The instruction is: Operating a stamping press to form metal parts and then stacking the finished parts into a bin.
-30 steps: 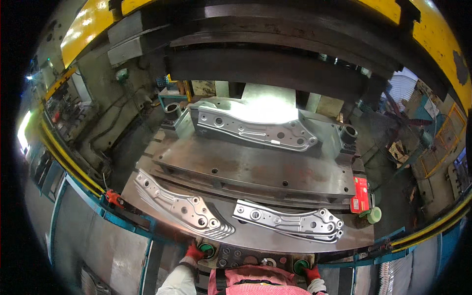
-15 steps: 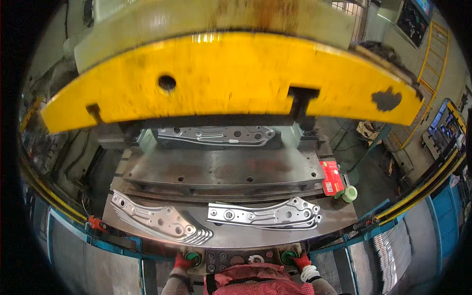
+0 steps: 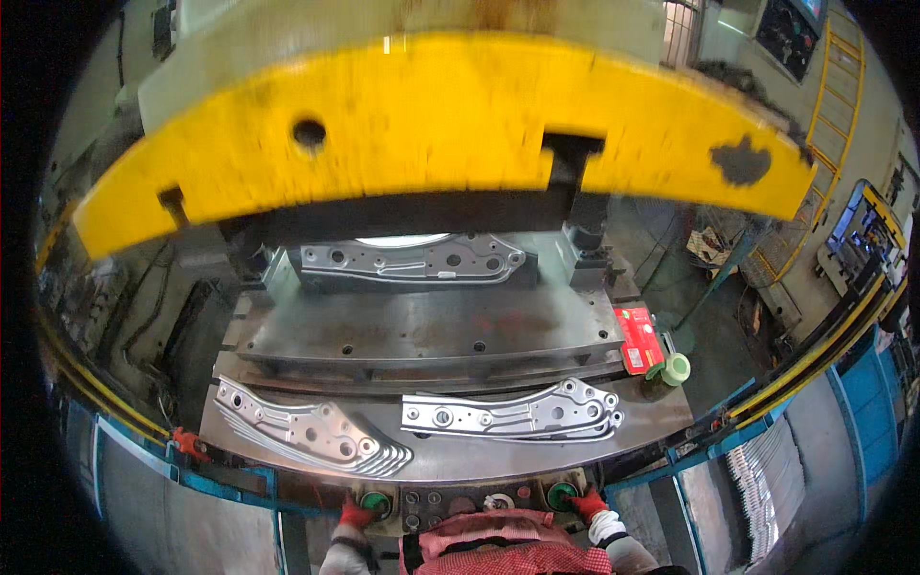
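My left hand (image 3: 356, 511), in a red glove, grips at the outer side of a green push button (image 3: 375, 504) on the control panel (image 3: 448, 499). At the panel's other end my right hand (image 3: 588, 505), also red-gloved with a white cuff, is closed about the second green push button (image 3: 562, 495). Some fingers of both hands are hidden. Beyond the panel, a fanned stack of stamped metal brackets (image 3: 297, 422) lies left on the press table (image 3: 460, 462), and a few overlapping brackets (image 3: 508, 412) lie right. Another bracket (image 3: 412, 261) sits in the die under the yellow press ram (image 3: 431, 125).
A red box (image 3: 636, 340) and a green-capped bottle (image 3: 674, 369) stand at the table's right edge. Many nested metal parts (image 3: 762, 489) lie at lower right. Blue rails (image 3: 240, 494) run along both sides. A yellow ladder (image 3: 839, 105) is at far right.
The yellow ram has risen, showing more of the bracket and the die beneath it. The view has shifted slightly. Both hands stay at the green buttons.
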Demonstrator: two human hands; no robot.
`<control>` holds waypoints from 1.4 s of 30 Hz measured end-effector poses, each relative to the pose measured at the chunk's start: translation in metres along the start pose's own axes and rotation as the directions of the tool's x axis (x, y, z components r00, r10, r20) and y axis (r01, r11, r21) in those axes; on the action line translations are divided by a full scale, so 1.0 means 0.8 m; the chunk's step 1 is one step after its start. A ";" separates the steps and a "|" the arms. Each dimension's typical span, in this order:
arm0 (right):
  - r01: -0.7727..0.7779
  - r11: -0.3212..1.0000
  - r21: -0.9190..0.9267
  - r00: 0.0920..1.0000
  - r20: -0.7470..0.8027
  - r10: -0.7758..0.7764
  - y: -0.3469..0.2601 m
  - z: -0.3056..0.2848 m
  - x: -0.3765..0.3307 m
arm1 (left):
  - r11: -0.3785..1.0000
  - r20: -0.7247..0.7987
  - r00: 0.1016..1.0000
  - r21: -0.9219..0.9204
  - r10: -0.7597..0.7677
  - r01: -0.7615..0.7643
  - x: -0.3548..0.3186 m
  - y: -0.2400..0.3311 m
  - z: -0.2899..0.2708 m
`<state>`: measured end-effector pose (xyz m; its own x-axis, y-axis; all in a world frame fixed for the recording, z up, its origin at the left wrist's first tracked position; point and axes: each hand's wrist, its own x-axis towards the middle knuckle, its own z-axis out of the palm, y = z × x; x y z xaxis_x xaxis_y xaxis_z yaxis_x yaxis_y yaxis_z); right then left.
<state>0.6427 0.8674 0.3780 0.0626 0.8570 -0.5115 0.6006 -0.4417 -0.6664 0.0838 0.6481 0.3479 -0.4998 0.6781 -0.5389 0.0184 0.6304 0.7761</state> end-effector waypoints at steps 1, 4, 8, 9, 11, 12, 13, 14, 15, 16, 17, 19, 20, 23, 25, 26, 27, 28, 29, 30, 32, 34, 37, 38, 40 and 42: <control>-0.003 1.000 -0.015 1.000 0.010 0.003 0.001 -0.006 0.003 | 1.000 0.015 1.000 0.017 0.009 -0.009 -0.001 0.002 -0.001; -0.049 0.996 0.074 0.996 -0.070 0.054 0.020 -0.033 0.014 | 0.998 -0.023 0.999 0.051 0.029 -0.028 -0.029 0.020 -0.014; 0.372 0.908 0.195 0.741 -0.652 -0.163 -0.150 -0.129 -0.066 | 0.983 -0.578 0.812 -0.087 0.081 -0.159 -0.081 0.038 -0.110; 0.411 0.908 0.086 0.677 -0.696 -0.241 -0.202 -0.154 -0.092 | 0.948 -0.701 0.690 -0.063 0.180 -0.311 -0.083 0.050 -0.142; 0.504 0.849 -0.157 0.585 -0.661 -0.470 -0.251 -0.168 -0.094 | 0.900 -0.765 0.538 0.121 0.354 -0.419 -0.112 0.193 -0.146; 0.536 0.813 -0.225 0.581 -0.600 -0.550 -0.274 -0.159 -0.091 | 0.888 -0.766 0.485 0.240 0.421 -0.392 -0.147 0.300 -0.133; 0.599 0.724 -0.343 0.602 -0.403 -0.689 -0.293 -0.150 -0.078 | 0.860 -0.728 0.474 0.332 0.495 -0.388 -0.136 0.326 -0.147; 0.667 0.605 -0.436 0.594 -0.179 -0.784 -0.312 -0.139 -0.066 | 0.820 -0.674 0.471 0.423 0.569 -0.385 -0.125 0.352 -0.159; 0.681 0.519 -0.517 0.640 0.075 -0.765 -0.355 -0.122 -0.069 | 0.733 -0.604 0.415 0.539 0.680 -0.415 -0.115 0.391 -0.149; 0.695 0.413 -0.588 0.665 0.308 -0.681 -0.397 -0.105 -0.079 | 0.628 -0.514 0.361 0.642 0.778 -0.440 -0.104 0.442 -0.130; 0.756 0.268 -0.598 0.563 0.384 -0.732 -0.421 -0.087 -0.080 | 0.412 -0.279 0.347 0.813 0.895 -0.411 -0.096 0.498 -0.122; 0.694 -0.002 -0.720 0.505 0.490 -0.710 -0.434 -0.060 -0.064 | 0.127 -0.017 0.183 0.782 0.983 -0.611 -0.082 0.607 -0.068; 0.724 0.017 -0.689 0.521 0.530 -0.669 -0.437 -0.054 -0.053 | 0.043 0.070 0.187 0.840 0.980 -0.540 -0.080 0.650 -0.046; 0.776 0.058 -0.628 0.539 0.613 -0.577 -0.443 -0.043 -0.032 | -0.160 0.253 0.174 0.891 0.952 -0.424 -0.034 0.727 0.008; 0.791 0.057 -0.609 0.517 0.615 -0.596 -0.444 -0.042 -0.037 | -0.183 0.285 0.246 0.912 0.927 -0.367 0.001 0.763 0.036; 0.798 0.043 -0.601 0.506 0.628 -0.591 -0.447 -0.037 -0.035 | -0.161 0.254 0.233 0.921 0.939 -0.355 0.024 0.773 0.041; 0.785 0.054 -0.617 0.527 0.620 -0.581 -0.444 -0.041 -0.032 | -0.131 0.265 0.346 0.921 0.900 -0.366 0.048 0.792 0.057; 0.791 0.049 -0.610 0.524 0.633 -0.569 -0.443 -0.035 -0.032 | -0.088 0.257 0.472 0.933 0.843 -0.349 0.066 0.797 0.056; 0.811 0.060 -0.582 0.494 0.625 -0.605 -0.447 -0.032 -0.035 | -0.015 0.209 0.506 0.933 0.837 -0.361 0.089 0.804 0.044; 0.822 0.064 -0.566 0.471 0.612 -0.635 -0.440 -0.030 -0.029 | 0.047 0.184 0.537 0.921 0.823 -0.387 0.110 0.804 0.044; 0.833 0.078 -0.547 0.440 0.570 -0.693 -0.425 -0.032 -0.013 | -0.211 0.346 0.480 0.926 0.806 -0.314 0.045 0.820 0.052; 0.817 0.034 -0.576 0.457 0.610 -0.647 -0.421 -0.023 -0.008 | -0.269 0.375 0.389 0.915 0.841 -0.301 -0.011 0.791 0.024; 0.787 0.100 -0.609 0.519 0.564 -0.643 -0.404 -0.037 -0.015 | -0.353 0.454 0.204 0.850 0.867 -0.391 -0.050 0.759 -0.022; 0.799 0.088 -0.595 0.501 0.577 -0.645 -0.412 -0.035 -0.013 | -0.336 0.457 0.278 0.858 0.845 -0.390 -0.063 0.736 -0.052; 0.789 0.087 -0.608 0.494 0.544 -0.678 -0.428 -0.038 -0.015 | -0.272 0.446 0.405 0.866 0.798 -0.419 -0.089 0.697 -0.104; 0.813 0.109 -0.572 0.483 0.557 -0.676 -0.430 -0.039 -0.022 | -0.254 0.394 0.566 0.915 0.724 -0.312 -0.118 0.645 -0.152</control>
<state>0.4599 1.0128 0.6332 -0.8197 0.5642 -0.0985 0.5723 0.8005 -0.1777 0.0351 0.8634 0.8386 0.0714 0.9892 0.1281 0.9442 -0.0256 -0.3283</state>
